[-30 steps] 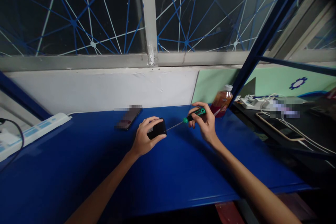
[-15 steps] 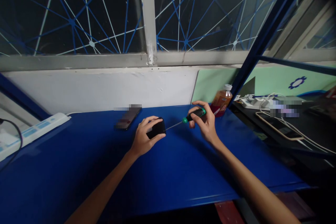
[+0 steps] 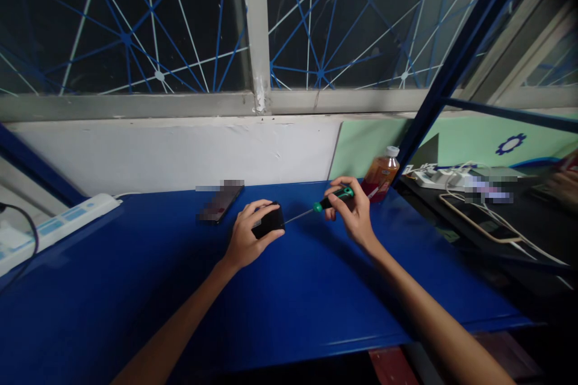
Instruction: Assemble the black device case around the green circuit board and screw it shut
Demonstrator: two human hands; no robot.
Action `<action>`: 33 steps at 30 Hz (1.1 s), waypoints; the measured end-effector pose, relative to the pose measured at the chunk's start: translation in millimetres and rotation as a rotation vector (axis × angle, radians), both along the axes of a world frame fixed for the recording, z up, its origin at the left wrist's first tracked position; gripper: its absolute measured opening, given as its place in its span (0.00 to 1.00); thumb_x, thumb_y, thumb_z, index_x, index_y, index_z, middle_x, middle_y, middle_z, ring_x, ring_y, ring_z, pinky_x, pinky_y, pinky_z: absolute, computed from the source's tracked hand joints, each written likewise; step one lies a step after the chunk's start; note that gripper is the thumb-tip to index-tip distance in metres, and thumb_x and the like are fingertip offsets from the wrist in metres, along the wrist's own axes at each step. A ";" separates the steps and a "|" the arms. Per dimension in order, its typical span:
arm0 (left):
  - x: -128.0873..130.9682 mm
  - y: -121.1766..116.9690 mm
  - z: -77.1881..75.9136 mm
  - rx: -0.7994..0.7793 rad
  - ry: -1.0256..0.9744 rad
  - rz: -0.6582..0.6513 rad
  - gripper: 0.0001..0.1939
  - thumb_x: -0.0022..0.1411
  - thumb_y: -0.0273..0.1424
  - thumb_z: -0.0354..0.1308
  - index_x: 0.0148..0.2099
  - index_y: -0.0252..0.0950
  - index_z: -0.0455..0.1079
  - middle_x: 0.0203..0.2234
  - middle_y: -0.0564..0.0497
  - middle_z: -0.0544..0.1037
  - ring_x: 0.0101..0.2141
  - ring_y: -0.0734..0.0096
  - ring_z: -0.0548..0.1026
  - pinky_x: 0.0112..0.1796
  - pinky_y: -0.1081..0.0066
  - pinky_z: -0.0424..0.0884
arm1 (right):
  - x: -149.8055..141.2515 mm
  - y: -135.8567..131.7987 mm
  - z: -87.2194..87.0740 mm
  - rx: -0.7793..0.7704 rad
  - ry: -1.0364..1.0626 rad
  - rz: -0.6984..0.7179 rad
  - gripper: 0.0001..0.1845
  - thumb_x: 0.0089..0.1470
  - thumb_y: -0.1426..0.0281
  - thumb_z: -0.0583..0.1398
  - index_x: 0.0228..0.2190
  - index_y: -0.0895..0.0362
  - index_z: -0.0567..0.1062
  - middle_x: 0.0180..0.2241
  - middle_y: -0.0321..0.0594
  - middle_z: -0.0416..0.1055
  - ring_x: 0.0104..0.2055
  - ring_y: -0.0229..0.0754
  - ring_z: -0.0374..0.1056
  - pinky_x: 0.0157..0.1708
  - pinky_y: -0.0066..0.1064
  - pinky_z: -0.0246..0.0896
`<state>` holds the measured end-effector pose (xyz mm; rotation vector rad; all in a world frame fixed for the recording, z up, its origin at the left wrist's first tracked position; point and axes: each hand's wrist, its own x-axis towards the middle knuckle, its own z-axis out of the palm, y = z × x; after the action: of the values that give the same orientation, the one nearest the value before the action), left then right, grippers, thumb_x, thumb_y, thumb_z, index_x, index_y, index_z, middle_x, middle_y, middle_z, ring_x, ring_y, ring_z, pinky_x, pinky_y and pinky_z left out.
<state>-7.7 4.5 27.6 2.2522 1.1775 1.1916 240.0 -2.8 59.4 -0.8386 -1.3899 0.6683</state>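
My left hand (image 3: 246,237) is wrapped round a small black device (image 3: 270,221) and holds it down on the blue table (image 3: 271,301). My right hand (image 3: 352,210) pinches the black and green handle of a thin screwdriver (image 3: 332,198). Its metal shaft slants down to the left, and the tip meets the right end of the black device. Both forearms reach in from the bottom edge.
A dark phone (image 3: 219,203) lies flat behind the left hand. A bottle of orange liquid (image 3: 382,174) stands at the back right. A white power strip (image 3: 54,227) lies at the left. Cables and another power strip (image 3: 440,177) cover the dark bench to the right.
My right hand's fingers have shifted a little on the screwdriver handle. The left hand and the black device have stayed where they were.
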 end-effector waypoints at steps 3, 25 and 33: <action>0.1 0.0 -0.3 0.003 0.001 -0.001 0.22 0.56 0.38 0.64 0.53 0.47 0.70 0.53 0.47 0.70 0.52 0.53 0.69 0.50 0.49 0.68 | 1.0 0.8 -1.5 0.019 0.028 0.069 0.14 0.55 0.64 0.61 0.41 0.53 0.63 0.31 0.34 0.69 0.18 0.32 0.66 0.18 0.27 0.63; 1.1 -0.2 0.2 0.035 0.025 -0.002 0.21 0.56 0.38 0.64 0.53 0.46 0.69 0.52 0.47 0.70 0.52 0.54 0.69 0.51 0.49 0.67 | -2.6 -3.2 1.0 -0.015 0.006 -0.043 0.16 0.53 0.63 0.63 0.42 0.53 0.66 0.25 0.30 0.66 0.14 0.32 0.63 0.13 0.26 0.60; 0.9 -1.2 0.8 0.059 0.040 0.001 0.21 0.57 0.39 0.63 0.53 0.46 0.69 0.52 0.46 0.71 0.52 0.53 0.70 0.50 0.49 0.67 | -2.0 -0.2 -1.9 -0.013 -0.031 -0.049 0.15 0.56 0.62 0.60 0.43 0.54 0.66 0.27 0.33 0.69 0.17 0.33 0.66 0.15 0.26 0.61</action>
<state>-6.8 3.2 28.4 2.3294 1.1732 1.2020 238.0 -3.0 57.5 -0.8940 -1.3899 0.6289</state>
